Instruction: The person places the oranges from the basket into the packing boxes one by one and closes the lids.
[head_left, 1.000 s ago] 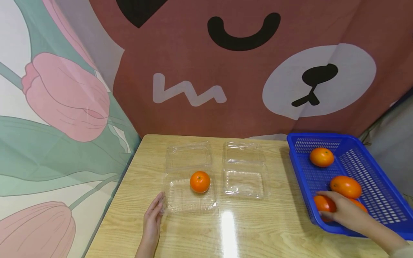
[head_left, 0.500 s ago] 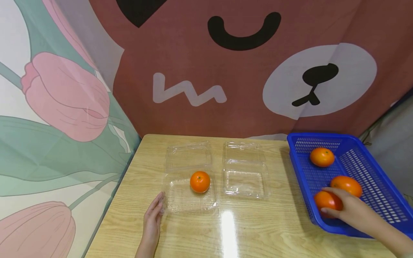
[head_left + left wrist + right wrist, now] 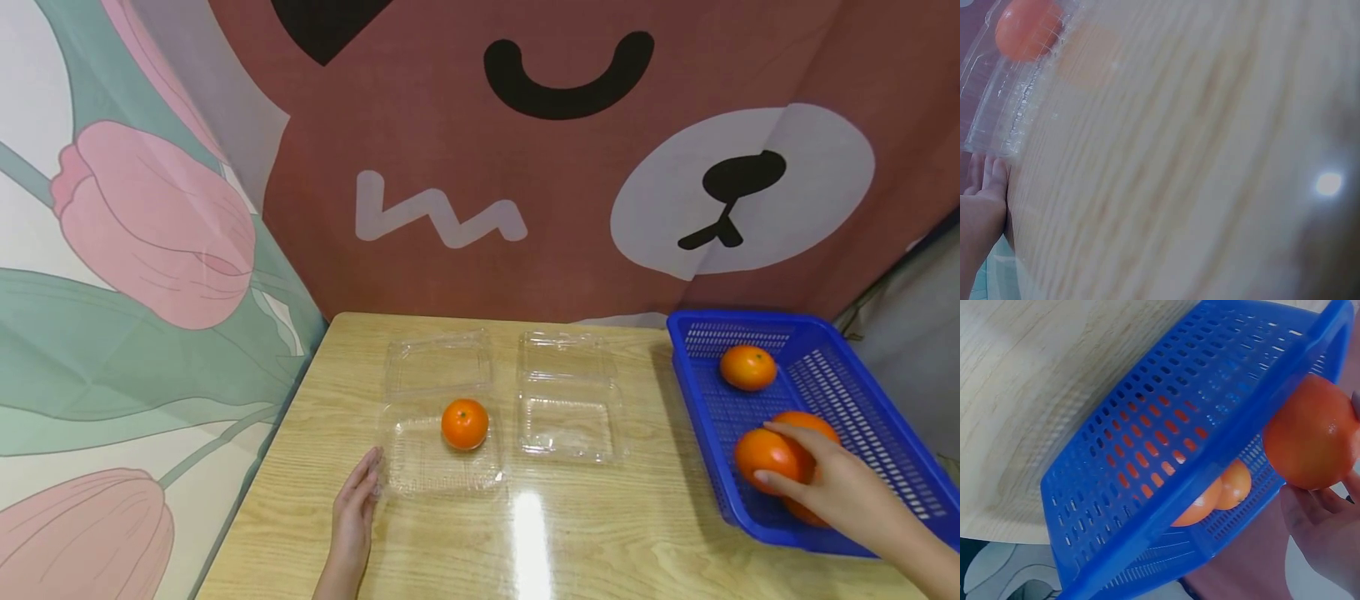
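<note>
My right hand (image 3: 843,492) grips an orange (image 3: 763,460) between thumb and fingers, above the near end of a blue basket (image 3: 693,433). The right wrist view shows this fruit raised at the basket's rim (image 3: 1235,434), with fingers round its side. Other oranges lie in the basket: one at the far end (image 3: 748,367), the rest partly hidden behind my hand. My left hand (image 3: 354,512) rests on the table with straight fingers, its fingertips at the left edge of an opened clear plastic clamshell box (image 3: 420,475). A single orange (image 3: 465,424) sits in that box.
A second opened clear clamshell box (image 3: 566,421) lies to the right of the first, its lid folded back. The wooden table (image 3: 630,533) ends at a curtain with a bear print (image 3: 450,283). A flower-patterned cloth (image 3: 150,358) hangs on the left.
My right hand has lifted the orange off the basket's near left corner and drawn it slightly right, uncovering another orange underneath. The left hand and both boxes have stayed put.
</note>
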The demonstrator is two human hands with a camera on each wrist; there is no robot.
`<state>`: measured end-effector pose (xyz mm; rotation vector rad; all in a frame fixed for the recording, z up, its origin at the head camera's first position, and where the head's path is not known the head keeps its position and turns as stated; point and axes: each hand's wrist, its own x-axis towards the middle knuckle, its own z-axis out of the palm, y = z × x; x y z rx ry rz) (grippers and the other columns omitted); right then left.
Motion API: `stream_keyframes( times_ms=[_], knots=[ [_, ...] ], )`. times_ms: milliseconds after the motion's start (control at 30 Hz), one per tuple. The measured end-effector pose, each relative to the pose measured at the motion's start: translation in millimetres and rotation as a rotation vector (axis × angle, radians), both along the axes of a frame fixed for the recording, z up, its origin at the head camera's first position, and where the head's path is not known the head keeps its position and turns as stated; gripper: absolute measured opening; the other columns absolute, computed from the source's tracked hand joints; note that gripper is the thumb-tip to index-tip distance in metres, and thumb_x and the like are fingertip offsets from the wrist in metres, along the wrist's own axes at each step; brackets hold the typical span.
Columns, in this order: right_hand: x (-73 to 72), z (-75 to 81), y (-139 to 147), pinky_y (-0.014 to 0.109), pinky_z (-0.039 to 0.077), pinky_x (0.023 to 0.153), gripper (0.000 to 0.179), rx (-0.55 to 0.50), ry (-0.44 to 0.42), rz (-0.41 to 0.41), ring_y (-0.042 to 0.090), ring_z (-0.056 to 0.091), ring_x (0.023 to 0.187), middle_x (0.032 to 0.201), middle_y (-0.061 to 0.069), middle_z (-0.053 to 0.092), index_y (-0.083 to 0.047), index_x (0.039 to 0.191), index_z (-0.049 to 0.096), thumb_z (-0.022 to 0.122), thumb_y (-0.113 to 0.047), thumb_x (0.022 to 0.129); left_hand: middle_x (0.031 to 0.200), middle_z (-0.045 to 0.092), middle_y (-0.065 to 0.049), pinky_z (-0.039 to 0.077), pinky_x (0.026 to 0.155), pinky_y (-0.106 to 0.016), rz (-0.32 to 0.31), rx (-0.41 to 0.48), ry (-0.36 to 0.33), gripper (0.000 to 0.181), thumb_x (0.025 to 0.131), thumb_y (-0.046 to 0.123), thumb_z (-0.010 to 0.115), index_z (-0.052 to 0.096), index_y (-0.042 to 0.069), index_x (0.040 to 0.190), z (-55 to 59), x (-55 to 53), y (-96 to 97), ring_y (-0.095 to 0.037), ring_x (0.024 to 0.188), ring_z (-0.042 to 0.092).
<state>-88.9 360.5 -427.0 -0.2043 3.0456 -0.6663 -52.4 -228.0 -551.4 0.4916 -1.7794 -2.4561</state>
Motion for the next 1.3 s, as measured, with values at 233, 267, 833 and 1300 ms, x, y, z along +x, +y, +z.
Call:
stream_keyframes(
  times_ms=[233,267,833,1300],
  knots=[
    [5.1,8.0,-9.2,0.058,0.051,0.06,0.068,-0.022,0.04,-0.019,0.051,0.06,0.086,0.115,0.036,0.053,0.005,0.128,0.052,0.084,-0.032,0.08,0.137,0.056,0.017,0.043,0.085,-0.017,-0.01,-0.013,-0.005,0.051,0.105,0.019,0.05,0.036,-0.002,0.15,0.2,-0.2,-0.9,0.005,0.123,0.05],
    [5.7,9.1,-11.3,0.058,0.051,0.061,0.068,-0.02,0.046,-0.024,0.051,0.059,0.086,0.115,0.036,0.053,0.005,0.129,0.052,0.083,-0.032,0.081,0.137,0.056,0.017,0.043,0.085,-0.017,-0.012,-0.015,-0.001,0.051,0.105,0.019,0.05,0.036,-0.002,0.15,0.0,0.0,-0.9,0.004,0.123,0.05],
    [13.0,22.6,-62.4,0.014,0.042,0.073,0.069,-0.136,0.242,0.066,0.042,0.057,0.105,0.132,0.02,0.056,-0.012,0.137,0.055,0.086,-0.026,0.077,0.133,0.059,0.018,0.044,0.083,-0.017,-0.011,0.007,0.039,0.048,0.105,0.016,0.05,0.039,0.0,0.148,-2.3,0.4,-1.2,0.002,0.123,0.053],
    [16.5,22.0,-114.3,0.009,0.035,0.093,0.068,-0.184,0.233,0.119,0.04,0.055,0.119,0.139,0.012,0.054,-0.019,0.139,0.054,0.085,-0.03,0.079,0.13,0.06,0.018,0.044,0.082,-0.017,-0.005,0.032,0.048,0.045,0.105,0.015,0.05,0.043,0.003,0.148,-0.7,-0.1,-0.2,0.002,0.122,0.053]
  ],
)
